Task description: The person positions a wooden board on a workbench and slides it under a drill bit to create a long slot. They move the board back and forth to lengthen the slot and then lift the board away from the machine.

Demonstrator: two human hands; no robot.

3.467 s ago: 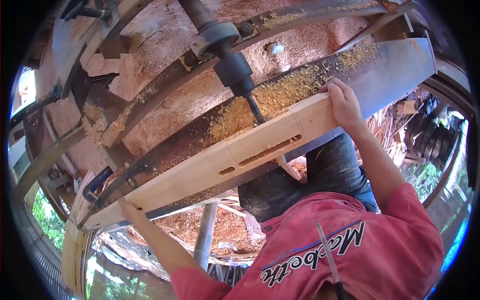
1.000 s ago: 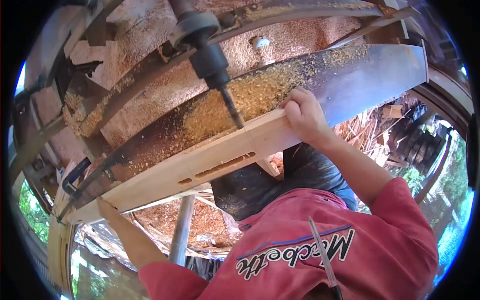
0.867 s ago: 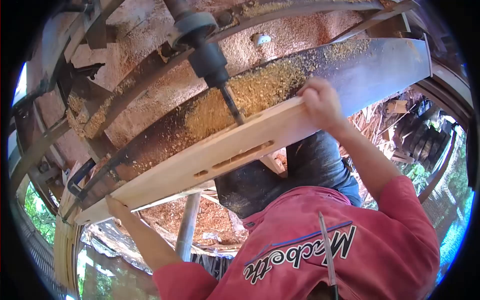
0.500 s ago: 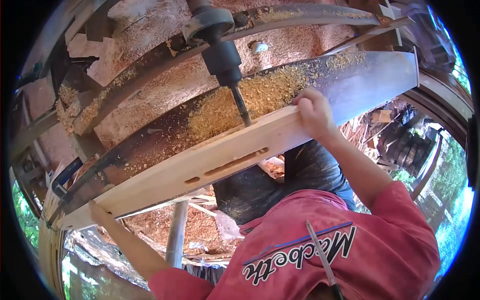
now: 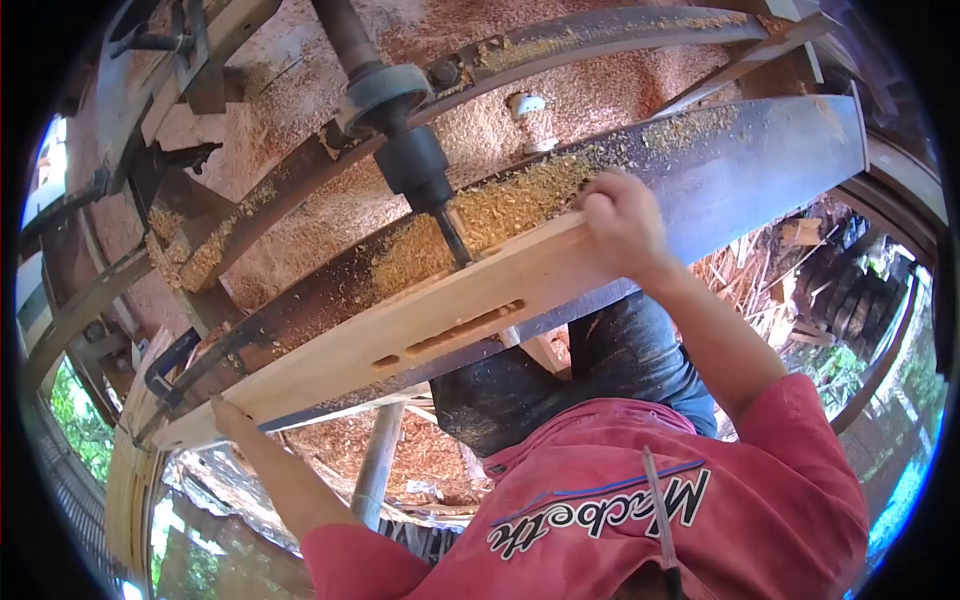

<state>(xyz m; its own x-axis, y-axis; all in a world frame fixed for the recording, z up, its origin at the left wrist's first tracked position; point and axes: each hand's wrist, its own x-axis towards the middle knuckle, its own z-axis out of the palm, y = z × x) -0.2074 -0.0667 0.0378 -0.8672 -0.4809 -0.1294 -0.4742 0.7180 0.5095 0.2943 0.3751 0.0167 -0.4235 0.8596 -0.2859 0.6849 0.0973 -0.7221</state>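
My right hand [image 5: 626, 228] is closed over the right end of a pale wooden board [image 5: 330, 365]. My left hand [image 5: 232, 418] grips the same board near its left end, its fingers partly hidden. The board's near face shows a long slot [image 5: 465, 328] and a shorter slot [image 5: 386, 361]. A drill bit [image 5: 455, 238] in a dark chuck [image 5: 412, 168] meets the board's top edge between my hands. Behind it, yellowish wood shavings [image 5: 510, 210] are heaped on the dark metal table [image 5: 740, 165].
A dark clamp [image 5: 168, 365] sits at the table's left end. Beyond the table runs a curved beam [image 5: 600, 38] dusted with chips. A white object [image 5: 525, 104] lies among the shavings. Below the board are a post [image 5: 378, 465] and my dark trousers [image 5: 630, 350].
The board has slid a little to the right relative to the drill bit, with both hands still holding it. My view has shifted slightly, showing more on the left side.
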